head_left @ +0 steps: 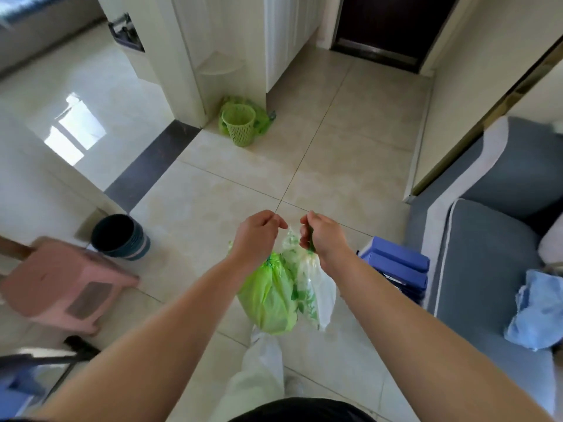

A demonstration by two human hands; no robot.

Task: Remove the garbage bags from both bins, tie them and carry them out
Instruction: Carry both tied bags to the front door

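Two garbage bags hang below my hands in the middle of the view. The green garbage bag [269,295] hangs tied under my left hand [257,236], whose fingers are closed at its top. My right hand [320,236] grips the top of the clear white garbage bag with green print [313,284], which hangs beside the green one and touches it. A green lattice bin [239,123] stands by the white cabinet ahead, with green plastic bunched behind it. A dark blue bin [122,237] stands on the floor at the left and looks empty.
A pink plastic stool [61,284] is at the lower left next to the dark bin. A grey-blue sofa [487,245] fills the right side, with blue boxes [396,266] stacked on the floor beside it. A dark door [393,22] is at the far end.
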